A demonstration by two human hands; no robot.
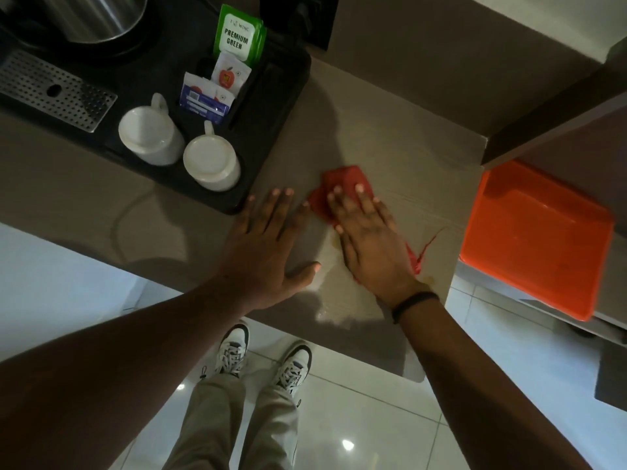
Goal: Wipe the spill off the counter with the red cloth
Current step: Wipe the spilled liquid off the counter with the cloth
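Mid-wipe, not done yet

Right hand (368, 239) presses flat on the cloth (346, 184); left hand (268, 239) rests flat, fingers spread, holding nothing, on the table (407, 157). Yellowish spill (430, 279) left near the edge.

A red cloth (346, 184) was seen on a beige counter (390, 140) with a faint wood-grain pattern. A pale yellowish spill (336, 244) was visible beside it. A black band (412, 305) was worn on the right wrist. Two white mugs (149, 137) were set in a black tray (271, 106), along with a green-and-white packet (237, 37), a white sachet (228, 75) printed with a red apple, and a blue one (200, 103). A silver grid (51, 89) was patterned with dark holes. An orange bin (529, 239) was seen at right. White-and-black shoes (234, 351), khaki trousers (220, 422) and glossy white floor tiles (356, 418) were shown below.
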